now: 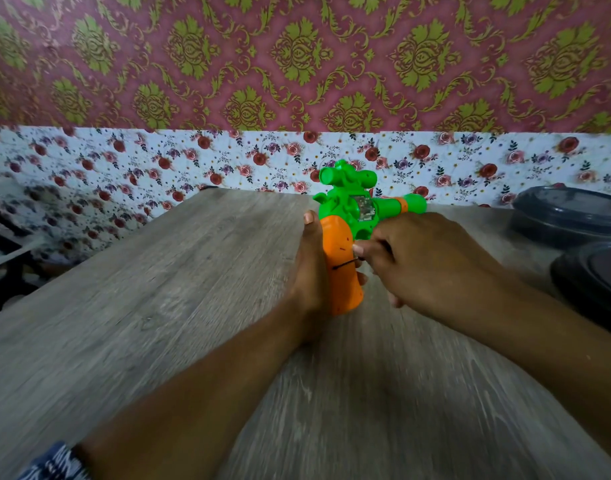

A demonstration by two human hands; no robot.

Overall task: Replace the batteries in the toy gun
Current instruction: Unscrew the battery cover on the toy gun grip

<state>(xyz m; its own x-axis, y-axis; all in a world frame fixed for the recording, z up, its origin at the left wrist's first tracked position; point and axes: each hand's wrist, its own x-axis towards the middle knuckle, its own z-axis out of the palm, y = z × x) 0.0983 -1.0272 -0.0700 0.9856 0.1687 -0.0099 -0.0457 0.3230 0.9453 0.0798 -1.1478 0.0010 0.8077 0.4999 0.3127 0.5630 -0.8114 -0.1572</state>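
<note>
A toy gun with a green body and an orange grip stands upright over the wooden table, its barrel pointing right. My left hand grips the orange handle from the left side. My right hand holds a thin dark tool, which looks like a small screwdriver. The tool's tip touches the side of the orange grip. No batteries are visible.
Two dark round containers with lids sit at the table's right edge. A floral-papered wall runs behind the table. Dark furniture stands off the left edge.
</note>
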